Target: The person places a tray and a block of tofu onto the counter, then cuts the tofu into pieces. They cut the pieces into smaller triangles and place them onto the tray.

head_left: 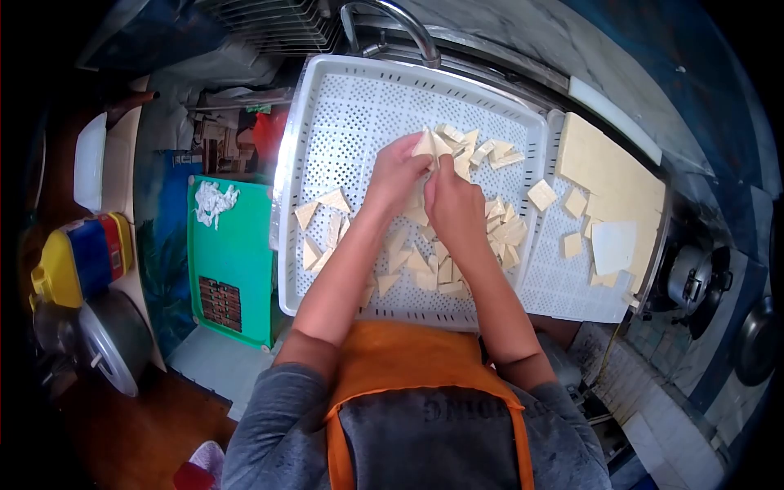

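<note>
Over the white perforated crate (pixel 343 90), my left hand (pixel 394 173) is closed on a pale tofu piece (pixel 425 145) with a pointed corner. My right hand (pixel 454 200) is closed close beside it, its fingertips at the piece. A thin, narrow edge shows between the two hands, but what the right fingers grip is mostly hidden. Many triangular tofu pieces (pixel 509 232) lie around and under my hands in the crate, with a few more wedges (pixel 332 199) at the left.
On the right, a white perforated tray (pixel 563 294) bears a large tofu slab (pixel 633 188), several square blocks (pixel 541 195) and a white flat sheet (pixel 614 247). A faucet (pixel 416 37) rises behind the crate. At the left stands a green table (pixel 233 245).
</note>
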The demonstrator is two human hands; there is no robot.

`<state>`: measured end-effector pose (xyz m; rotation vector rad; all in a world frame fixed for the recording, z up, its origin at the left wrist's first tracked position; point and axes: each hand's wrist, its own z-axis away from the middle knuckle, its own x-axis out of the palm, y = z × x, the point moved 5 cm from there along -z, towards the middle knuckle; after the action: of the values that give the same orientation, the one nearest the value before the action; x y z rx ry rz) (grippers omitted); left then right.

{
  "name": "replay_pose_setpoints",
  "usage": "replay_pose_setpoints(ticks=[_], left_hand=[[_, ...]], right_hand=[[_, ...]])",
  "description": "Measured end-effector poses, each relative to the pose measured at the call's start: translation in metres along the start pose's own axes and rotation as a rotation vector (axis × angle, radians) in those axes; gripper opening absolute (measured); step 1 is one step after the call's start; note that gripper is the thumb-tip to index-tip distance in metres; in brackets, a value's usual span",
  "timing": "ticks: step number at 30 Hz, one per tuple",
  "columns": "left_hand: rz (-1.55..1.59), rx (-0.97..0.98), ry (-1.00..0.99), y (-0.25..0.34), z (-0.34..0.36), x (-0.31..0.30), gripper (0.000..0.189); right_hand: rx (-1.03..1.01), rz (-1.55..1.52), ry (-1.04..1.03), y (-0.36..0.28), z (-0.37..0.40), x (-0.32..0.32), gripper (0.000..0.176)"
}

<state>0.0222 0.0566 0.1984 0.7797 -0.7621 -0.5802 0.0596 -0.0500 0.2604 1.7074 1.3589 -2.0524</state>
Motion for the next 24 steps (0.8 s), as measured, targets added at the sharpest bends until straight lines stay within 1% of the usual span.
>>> replay_pose_setpoints(ticks=[2, 5, 6, 9, 10, 13, 14, 17, 20, 21, 23, 24], left_hand=[[-0.037, -0.016, 0.026, -0.01, -0.015, -0.015, 0.04], [-0.745, 0.434, 0.237, 0.013, -0.007, -0.04, 0.042], [-0.987, 0.467, 0.297, 0.019, 0.0, -0.045, 0.046], [-1.304, 0.335, -0.034, 0.006, 0.012, -0.048, 0.05], [-1.397, 0.247, -0.123, 0.008, 0.025, -0.035, 0.046], [-1.369, 0.331, -0.179, 0.007, 0.045, -0.027, 0.038], [-1.361, 0.36, -0.16, 0.011, 0.049, -0.025, 0.034], [-1.304, 0.137, -0.107, -0.003, 0.049, -0.034, 0.034], [-0.704, 0.006, -0.033, -0.005, 0.041, -0.043, 0.028], [-0.538, 0.002, -0.012, -0.005, 0.037, -0.044, 0.026], [-0.205, -0.004, 0.033, -0.005, 0.031, -0.043, 0.023], [-0.217, -0.017, 0.04, 0.001, 0.032, -0.038, 0.026]], right_hand=[[-0.008, -0.054, 0.047, 0.015, -0.006, 0.008, 0.019], [0.129, -0.141, 0.048, 0.029, 0.004, -0.004, 0.021], [0.131, -0.165, 0.08, 0.033, 0.009, -0.01, 0.024], [0.215, -0.158, 0.061, 0.047, 0.023, -0.012, 0.026], [0.21, -0.161, 0.059, 0.048, 0.026, -0.014, 0.026], [0.194, -0.167, 0.05, 0.045, 0.031, -0.016, 0.025], [0.193, -0.163, 0.05, 0.044, 0.032, -0.017, 0.025], [0.157, -0.16, 0.039, 0.035, 0.034, -0.023, 0.024], [0.051, -0.185, 0.054, 0.017, 0.034, -0.026, 0.02], [0.008, -0.194, 0.065, 0.01, 0.034, -0.027, 0.019], [-0.053, -0.115, 0.044, -0.006, 0.033, -0.028, 0.017], [-0.086, -0.078, 0.033, -0.013, 0.032, -0.027, 0.017]])
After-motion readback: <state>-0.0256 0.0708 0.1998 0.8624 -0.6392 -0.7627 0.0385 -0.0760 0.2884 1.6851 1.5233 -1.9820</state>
